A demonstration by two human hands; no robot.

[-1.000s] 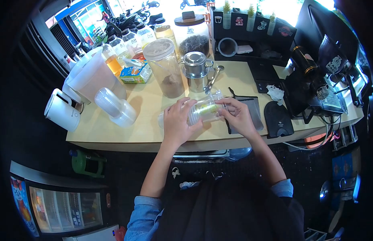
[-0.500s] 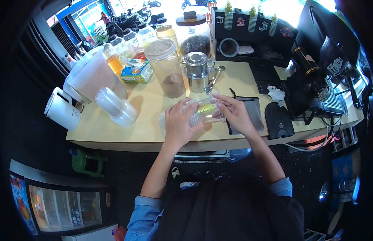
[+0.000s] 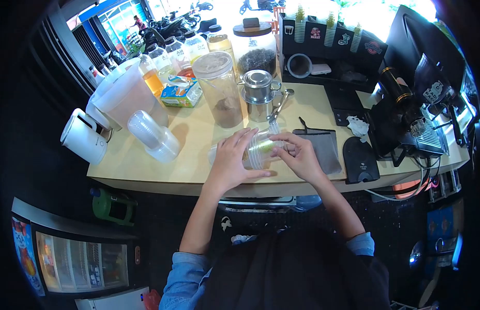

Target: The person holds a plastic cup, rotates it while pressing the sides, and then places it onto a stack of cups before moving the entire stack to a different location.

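Observation:
A stack of clear plastic cups (image 3: pixel 256 153) lies on its side near the table's front edge, greenish-yellow print showing through it. Wrapped over its left part is my left hand (image 3: pixel 230 161), thumb pointing along the front. My right hand (image 3: pixel 300 155) pinches the right end of the stack, index finger above and thumb curled in. Just behind the cups stand a metal drip coffee filter (image 3: pixel 259 93) and a tall clear canister (image 3: pixel 219 88) with brown powder. A metal spoon (image 3: pixel 281 103) lies beside the filter.
Leftward are more stacked clear cups (image 3: pixel 154 138), a white electric kettle (image 3: pixel 84 137) and a large plastic pitcher (image 3: pixel 123 95). A tissue pack (image 3: pixel 181 93) and bottles stand behind. To the right are a dark pouch (image 3: pixel 322 150), a black scale-like pad (image 3: pixel 360 159) and an espresso machine (image 3: pixel 405 124).
My right fingers have curled inward and shifted left along the cup stack. The cup rims now sit nearer the stack's middle. The whole view has shifted slightly.

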